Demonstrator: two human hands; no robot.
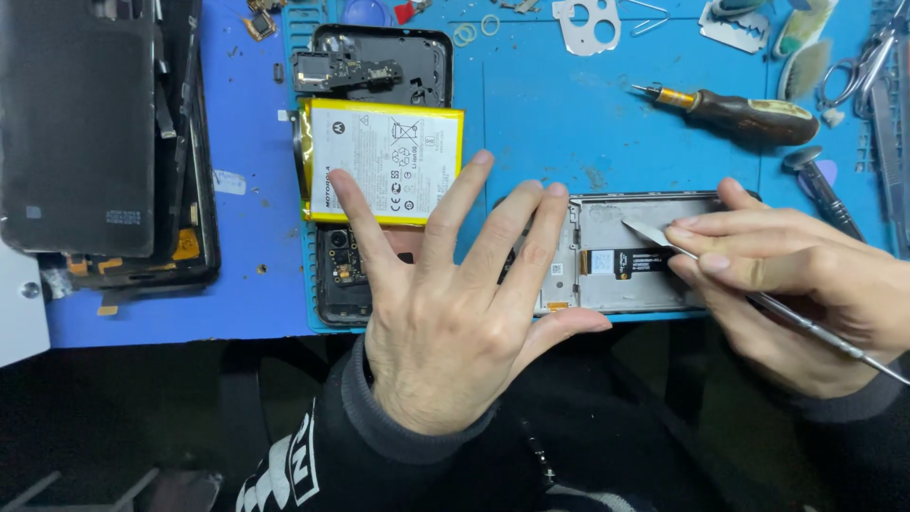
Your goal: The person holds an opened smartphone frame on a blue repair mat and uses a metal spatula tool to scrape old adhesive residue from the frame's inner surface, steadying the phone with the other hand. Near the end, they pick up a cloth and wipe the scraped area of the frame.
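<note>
Pressing flat with fingers spread wide and gripping nothing, the left hand [455, 313] is lying across one end of a grey metal phone frame [654, 220] on the blue rubbery mat [569, 104] of the worktop. The right hand [796, 284] is closing its grip narrowly around a thin steel spudger [758, 299], whose flat, pointed blade is resting inside the frame just above a black flex strip with an orange end [626, 261]. Beside the left fingertips, a rectangular battery [389, 156], white-labelled with yellow foil edges, is lying across an opened black phone shell [379, 66]. Further left, a dark matte back cover [76, 123] is sitting on another stripped phone. Along the far side, a screwdriver with a worn brown wooden handle [749, 116] is lying well apart from the frame, near a silvery camera-hole plate [590, 24].
</note>
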